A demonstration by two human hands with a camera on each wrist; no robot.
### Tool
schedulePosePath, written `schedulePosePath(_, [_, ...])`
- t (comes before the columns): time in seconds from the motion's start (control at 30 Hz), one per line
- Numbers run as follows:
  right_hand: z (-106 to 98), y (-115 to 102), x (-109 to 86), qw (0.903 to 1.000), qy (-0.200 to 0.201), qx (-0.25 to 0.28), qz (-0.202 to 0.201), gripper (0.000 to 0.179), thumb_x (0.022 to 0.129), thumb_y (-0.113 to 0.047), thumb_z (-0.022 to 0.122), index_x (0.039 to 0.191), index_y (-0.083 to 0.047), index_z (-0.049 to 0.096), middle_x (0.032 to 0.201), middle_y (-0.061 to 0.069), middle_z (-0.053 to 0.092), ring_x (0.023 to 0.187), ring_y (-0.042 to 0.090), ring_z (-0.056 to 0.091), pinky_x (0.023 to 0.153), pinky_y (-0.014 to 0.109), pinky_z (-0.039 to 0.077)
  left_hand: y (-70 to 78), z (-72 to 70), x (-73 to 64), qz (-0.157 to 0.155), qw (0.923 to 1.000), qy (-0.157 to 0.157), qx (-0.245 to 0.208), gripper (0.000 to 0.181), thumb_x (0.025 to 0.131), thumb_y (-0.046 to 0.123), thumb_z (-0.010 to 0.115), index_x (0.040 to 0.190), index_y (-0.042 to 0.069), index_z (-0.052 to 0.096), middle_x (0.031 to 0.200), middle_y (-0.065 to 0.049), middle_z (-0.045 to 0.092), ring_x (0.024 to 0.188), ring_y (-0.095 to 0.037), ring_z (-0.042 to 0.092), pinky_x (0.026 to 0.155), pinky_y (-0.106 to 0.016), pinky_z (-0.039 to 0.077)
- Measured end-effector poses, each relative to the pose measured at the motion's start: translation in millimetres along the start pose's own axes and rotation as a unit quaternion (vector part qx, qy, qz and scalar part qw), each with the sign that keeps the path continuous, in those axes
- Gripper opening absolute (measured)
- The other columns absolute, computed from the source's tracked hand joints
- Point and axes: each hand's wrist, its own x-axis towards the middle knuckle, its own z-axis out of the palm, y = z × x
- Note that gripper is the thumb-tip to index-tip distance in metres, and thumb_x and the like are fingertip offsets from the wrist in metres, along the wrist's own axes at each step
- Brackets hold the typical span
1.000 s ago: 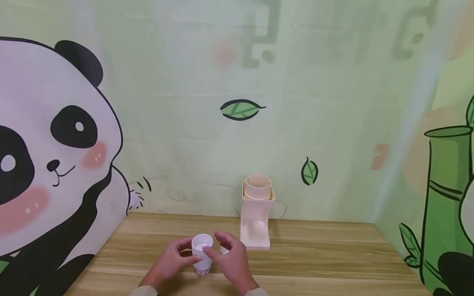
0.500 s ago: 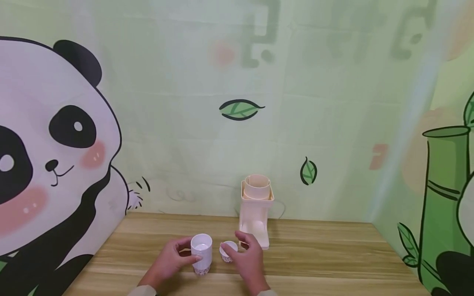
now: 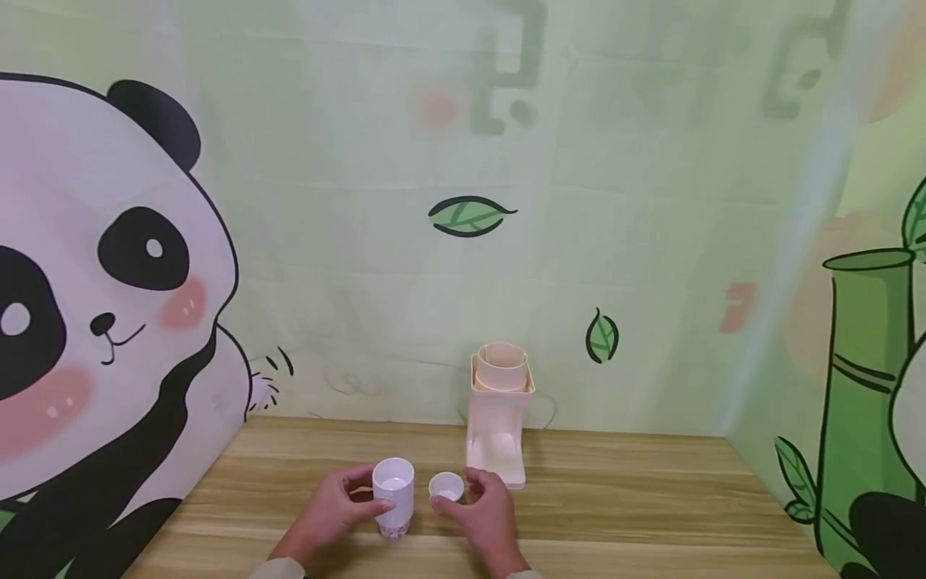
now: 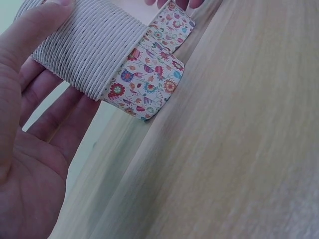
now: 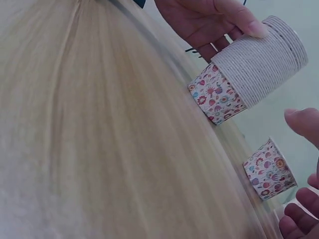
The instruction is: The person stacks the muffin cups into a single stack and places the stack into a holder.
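Observation:
My left hand [image 3: 334, 505] grips a nested stack of small paper cups [image 3: 395, 486], thumb in front and fingers behind. The stack stands upright, rims up; in the left wrist view its closely packed white rims [image 4: 89, 45] sit above a floral-printed lowest cup [image 4: 144, 82]. To its right a single paper cup [image 3: 446, 486] with the same flower print stands upright on the table. My right hand [image 3: 486, 508] is beside this cup, thumb at its near side and fingers at its right. In the right wrist view, a gap shows between the thumb [image 5: 302, 124] and the single cup [image 5: 269, 171].
Behind the cups stands a pale pink cup dispenser [image 3: 496, 434] with a round tube [image 3: 502, 366] in its top. The wood-grain table [image 3: 615, 498] meets a green backdrop [image 3: 347, 241] printed with a panda and bamboo.
My right hand has moved right from the stack to the single cup, which now shows more fully. Its fingers have since drawn back from over the cup's rim. The left hand stays at the stack.

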Motion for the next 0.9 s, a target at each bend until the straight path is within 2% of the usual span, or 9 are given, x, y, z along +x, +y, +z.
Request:
schedulePosePath(0.43, [6, 3, 0.3, 0.9993, -0.006, -0.037, -0.008, 0.066, 0.052, -0.032, 0.091, 0.105, -0.001, 0.066, 0.093, 0.008, 0.061, 0.085, 0.015, 0.053, 0.074, 0.025, 0.046, -0.6, -0.5, 0.5, -0.004, 1.0000, -0.002, -0.001, 0.052, 0.073, 0.019, 0.080, 0.120, 0.005, 0.061, 0.112, -0.015, 0.065, 0.101, -0.023, 0.064, 0.084, -0.023, 0.053])
schedulePosePath(0.7, [9, 0, 0.5, 0.9990, 0.007, -0.043, -0.011, 0.063, 0.051, -0.031, 0.092, 0.100, -0.001, 0.067, 0.088, 0.008, 0.060, 0.079, 0.012, 0.052, 0.068, 0.022, 0.044, 4.1, -0.3, -1.4, -0.005, 1.0000, 0.000, -0.001, 0.052, 0.074, 0.020, 0.080, 0.120, 0.006, 0.061, 0.113, -0.014, 0.065, 0.102, -0.022, 0.063, 0.085, -0.023, 0.053])
schedulePosePath(0.9, [12, 2, 1.0, 0.9981, 0.015, -0.058, -0.013, 0.064, 0.050, -0.034, 0.092, 0.100, -0.002, 0.067, 0.089, 0.006, 0.061, 0.081, 0.012, 0.054, 0.071, 0.025, 0.045, 5.1, 0.2, -2.6, -0.005, 1.0000, 0.004, 0.002, 0.053, 0.074, 0.021, 0.080, 0.121, 0.006, 0.060, 0.114, -0.014, 0.065, 0.104, -0.025, 0.062, 0.086, -0.023, 0.053])
